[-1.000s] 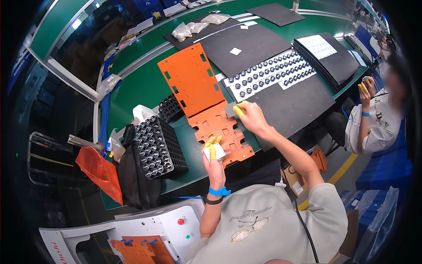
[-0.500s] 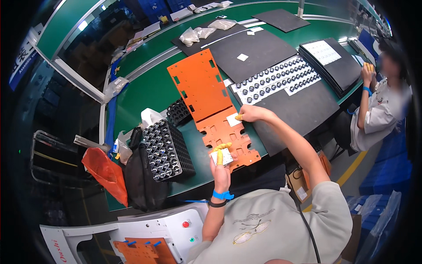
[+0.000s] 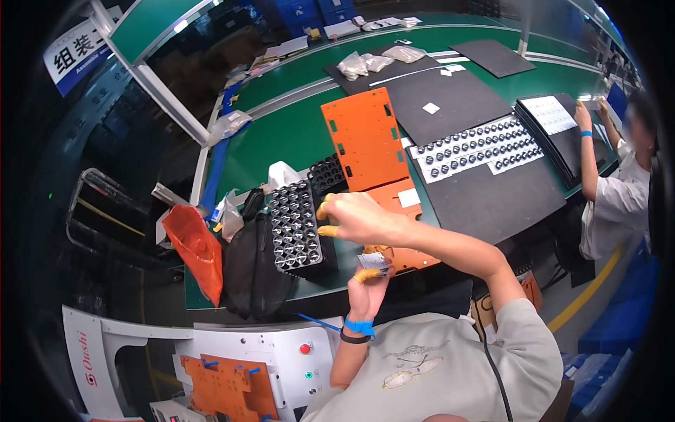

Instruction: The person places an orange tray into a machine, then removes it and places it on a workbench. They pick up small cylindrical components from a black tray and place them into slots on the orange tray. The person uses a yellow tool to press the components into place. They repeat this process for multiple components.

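My left hand (image 3: 368, 290), with yellow finger cots, is closed around a small stack of white square pieces (image 3: 374, 264) near the table's front edge. My right hand (image 3: 358, 216), also in yellow finger cots, reaches across to the left, thumb and forefinger apart and nothing between them. Its fingertips are beside the black tray (image 3: 320, 259), which holds rows of round, shiny black-and-silver parts (image 3: 295, 226). Under my right forearm lies the base of an orange hinged fixture (image 3: 382, 192), partly hidden; its lid (image 3: 365, 137) is folded back. One white square (image 3: 408, 197) lies on that base.
Right of the fixture, white sheets with rows of black round parts (image 3: 478, 148) rest on a black mat (image 3: 485, 204). A second black tray (image 3: 327, 174) stands behind the first. A black bag (image 3: 256, 267) and orange bag (image 3: 193, 246) are at left. Another person (image 3: 619, 190) works at far right.
My right hand has let go of the white square on the fixture base and moved left to the black tray. The left hand still holds its stack. The whole view has shifted.
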`<state>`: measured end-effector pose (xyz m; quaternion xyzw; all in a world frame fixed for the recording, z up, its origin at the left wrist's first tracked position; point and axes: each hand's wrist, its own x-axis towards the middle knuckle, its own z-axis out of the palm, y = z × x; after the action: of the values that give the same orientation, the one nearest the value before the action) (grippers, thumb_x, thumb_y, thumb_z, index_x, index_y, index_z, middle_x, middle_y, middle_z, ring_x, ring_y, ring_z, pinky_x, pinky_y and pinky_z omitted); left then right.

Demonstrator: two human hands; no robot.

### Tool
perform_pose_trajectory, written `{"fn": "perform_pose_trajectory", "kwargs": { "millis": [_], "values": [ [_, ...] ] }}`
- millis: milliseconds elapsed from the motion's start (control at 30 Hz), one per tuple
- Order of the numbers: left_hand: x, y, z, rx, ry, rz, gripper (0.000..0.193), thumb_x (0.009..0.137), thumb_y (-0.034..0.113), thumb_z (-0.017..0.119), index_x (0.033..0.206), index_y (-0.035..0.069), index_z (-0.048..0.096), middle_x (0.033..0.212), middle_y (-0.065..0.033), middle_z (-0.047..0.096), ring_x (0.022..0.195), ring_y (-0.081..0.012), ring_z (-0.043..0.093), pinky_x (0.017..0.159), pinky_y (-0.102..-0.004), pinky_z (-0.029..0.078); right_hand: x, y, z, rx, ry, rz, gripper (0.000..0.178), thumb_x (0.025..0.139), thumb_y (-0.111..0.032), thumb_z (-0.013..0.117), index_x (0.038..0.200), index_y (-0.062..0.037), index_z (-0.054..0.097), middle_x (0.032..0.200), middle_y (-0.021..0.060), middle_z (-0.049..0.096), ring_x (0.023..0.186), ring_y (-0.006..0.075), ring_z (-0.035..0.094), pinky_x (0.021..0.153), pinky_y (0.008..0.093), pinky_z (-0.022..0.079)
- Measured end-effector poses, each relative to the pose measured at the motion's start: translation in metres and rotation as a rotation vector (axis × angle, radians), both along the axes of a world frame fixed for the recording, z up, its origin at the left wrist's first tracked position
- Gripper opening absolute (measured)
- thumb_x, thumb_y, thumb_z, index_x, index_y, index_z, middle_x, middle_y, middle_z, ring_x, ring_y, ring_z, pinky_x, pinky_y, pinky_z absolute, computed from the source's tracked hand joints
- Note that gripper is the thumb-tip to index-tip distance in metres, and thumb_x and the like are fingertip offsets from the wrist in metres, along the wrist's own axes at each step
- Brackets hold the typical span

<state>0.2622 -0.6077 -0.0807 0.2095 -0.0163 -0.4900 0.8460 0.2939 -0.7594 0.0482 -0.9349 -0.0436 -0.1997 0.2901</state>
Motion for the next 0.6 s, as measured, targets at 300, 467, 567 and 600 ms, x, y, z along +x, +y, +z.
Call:
{"fn": "perform_pose_trajectory", "kwargs": {
  "millis": [300,467,567,600],
  "values": [
    [-0.001,0.027,-0.001,0.175,-0.232,0.021,0.036,0.108,0.018,0.039,0.139,0.000,0.043,0.135,-0.0167,0.054,0.118,-0.0333,0.060,0.101,-0.0432,0.052,0.109,-0.024,-0.022,-0.124,0.007,-0.190,0.031,0.079,-0.016,0.074,0.103,0.0037,0.072,0.100,0.0227,0.070,0.091,0.0375,0.069,0.079,0.0466,0.055],
    [0.006,0.025,0.003,0.143,-0.343,-0.062,0.042,0.106,0.024,0.049,0.141,0.002,0.046,0.131,-0.0169,0.059,0.109,-0.0297,0.064,0.094,-0.0387,0.056,0.124,-0.031,-0.028,-0.233,-0.083,-0.149,0.017,0.075,-0.013,0.071,0.082,0.0030,0.073,0.086,0.0201,0.070,0.080,0.0371,0.069,0.071,0.0470,0.054],
    [0.017,0.020,-0.012,0.118,-0.370,-0.112,0.043,0.107,0.028,0.047,0.142,0.002,0.047,0.125,-0.0149,0.062,0.100,-0.0241,0.064,0.084,-0.0340,0.056,0.115,-0.029,-0.024,-0.202,-0.226,-0.172,0.015,0.066,-0.008,0.068,0.076,0.0034,0.069,0.087,0.0235,0.068,0.079,0.0401,0.069,0.067,0.0484,0.055],
    [0.018,0.015,-0.008,0.101,-0.379,-0.126,0.044,0.107,0.029,0.046,0.141,0.002,0.048,0.123,-0.0142,0.063,0.097,-0.0222,0.064,0.080,-0.0324,0.056,0.107,-0.027,-0.019,-0.114,-0.183,-0.178,0.019,0.071,-0.008,0.068,0.086,0.0037,0.069,0.093,0.0232,0.067,0.086,0.0391,0.068,0.072,0.0480,0.055]
  ]
}}
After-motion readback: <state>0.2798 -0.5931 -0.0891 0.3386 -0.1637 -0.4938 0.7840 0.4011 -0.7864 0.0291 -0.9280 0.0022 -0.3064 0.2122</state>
